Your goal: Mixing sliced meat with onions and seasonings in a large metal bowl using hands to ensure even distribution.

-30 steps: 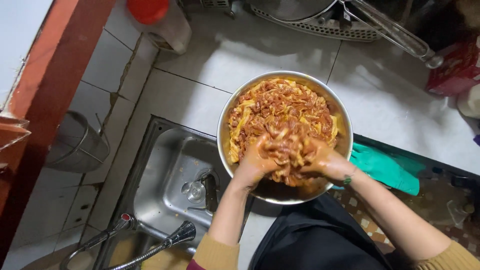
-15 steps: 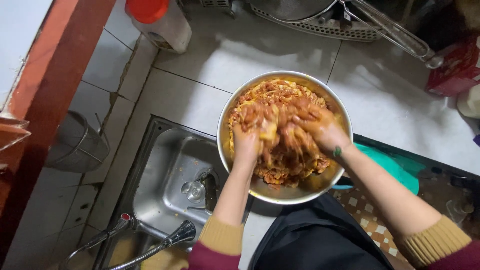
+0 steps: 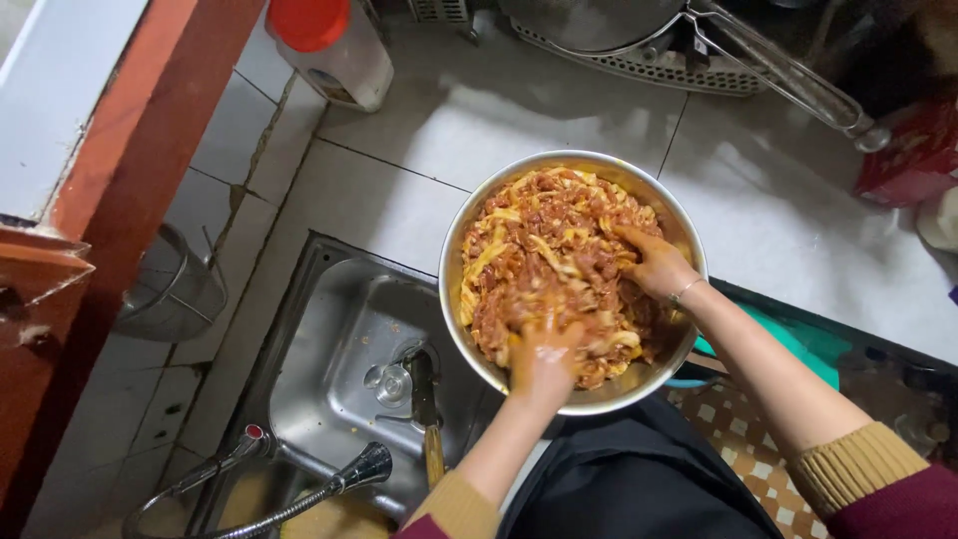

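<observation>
A round steel bowl [image 3: 465, 225] sits on the white tiled counter beside the sink, filled with a reddish-brown mix of meat and pale yellow strips [image 3: 544, 250]. My left hand [image 3: 544, 356] presses flat into the mix at the bowl's near side, smeared with sauce, fingers blurred. My right hand [image 3: 654, 265] rests in the mix at the right side, fingers spread and dug in, a thin bracelet at the wrist. Both sleeves are pushed up.
A steel sink [image 3: 344, 349] lies left of the bowl with a knife [image 3: 424, 399] in it and a tap [image 3: 329, 479] at its near edge. A dish rack [image 3: 639, 50] stands behind, a red-capped white container [image 3: 334, 45] at back left, a teal cloth [image 3: 798, 339] under my right arm.
My left hand has slid from the middle of the mix back to the near rim. My right hand has shifted to the bowl's right side. The mix has been turned over.
</observation>
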